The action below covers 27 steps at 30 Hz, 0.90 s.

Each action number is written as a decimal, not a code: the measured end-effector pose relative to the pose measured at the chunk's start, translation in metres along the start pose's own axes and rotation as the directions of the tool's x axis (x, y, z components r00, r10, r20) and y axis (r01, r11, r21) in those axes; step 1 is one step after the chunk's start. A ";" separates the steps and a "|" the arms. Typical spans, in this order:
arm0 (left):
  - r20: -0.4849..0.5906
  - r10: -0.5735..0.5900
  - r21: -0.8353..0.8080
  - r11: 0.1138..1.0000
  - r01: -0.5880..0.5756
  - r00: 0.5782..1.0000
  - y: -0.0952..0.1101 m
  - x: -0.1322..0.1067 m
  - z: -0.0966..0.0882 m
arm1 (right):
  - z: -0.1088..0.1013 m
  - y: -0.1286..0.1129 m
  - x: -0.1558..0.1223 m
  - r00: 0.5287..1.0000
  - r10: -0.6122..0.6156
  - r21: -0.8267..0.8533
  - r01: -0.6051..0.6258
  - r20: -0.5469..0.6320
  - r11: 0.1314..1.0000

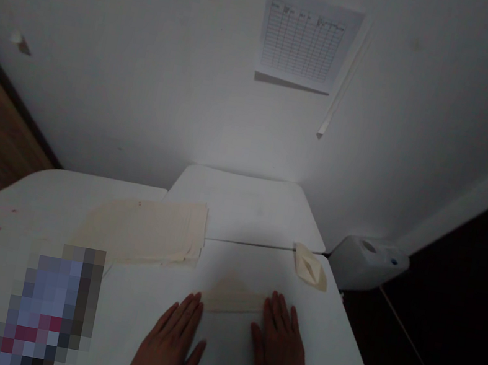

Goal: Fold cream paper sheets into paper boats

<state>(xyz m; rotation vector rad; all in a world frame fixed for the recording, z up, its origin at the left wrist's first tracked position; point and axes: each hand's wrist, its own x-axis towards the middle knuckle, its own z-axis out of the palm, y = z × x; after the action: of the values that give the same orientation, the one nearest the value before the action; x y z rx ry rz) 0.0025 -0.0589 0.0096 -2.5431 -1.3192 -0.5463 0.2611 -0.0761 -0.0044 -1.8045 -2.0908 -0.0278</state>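
A thin cream sheet (235,300), with what looks like a straight folded front edge, lies flat on the white table in front of me. At its left end, my left hand (171,339) rests palm down, fingers stretched out and thumb apart. My right hand (282,353) lies palm down as well, its fingertips on the sheet's right end. Neither hand grips anything. To the left is a stack of larger cream sheets (146,228) with uneven right edges. A small folded cream piece (308,266) with a slit-like opening sits beyond my right hand.
White table tops (249,208) meet at seams and reach the wall. At the left front, a blurred-out object (46,299) stands on the table. A white plastic container (366,264) is beyond the right edge. A printed chart (304,42) hangs on the wall.
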 end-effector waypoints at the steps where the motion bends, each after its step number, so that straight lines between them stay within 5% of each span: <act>1: -0.012 -0.003 -0.013 1.000 0.003 1.000 -0.002 0.002 0.001 | 0.000 -0.001 0.002 1.000 0.010 -0.008 -0.011 -0.025 1.000; 5: 0.007 -0.055 -0.069 0.996 0.056 0.998 -0.009 0.020 0.003 | -0.003 -0.006 0.018 0.995 0.017 0.018 -0.016 -0.098 1.000; 11: 0.043 -0.090 -0.212 0.973 0.097 0.995 -0.015 0.051 0.008 | -0.015 -0.012 0.049 0.996 -0.083 0.204 0.076 0.025 0.976; 27: 0.061 -0.224 -0.451 0.863 0.227 0.973 -0.019 0.058 0.026 | -0.014 -0.011 0.068 1.000 -0.015 0.461 0.003 0.022 0.887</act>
<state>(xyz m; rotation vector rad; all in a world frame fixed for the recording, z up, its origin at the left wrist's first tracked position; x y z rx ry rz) 0.0234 0.0037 0.0112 -2.7578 -1.6725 -1.0028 0.2472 -0.0164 0.0307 -1.5072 -1.9129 0.4558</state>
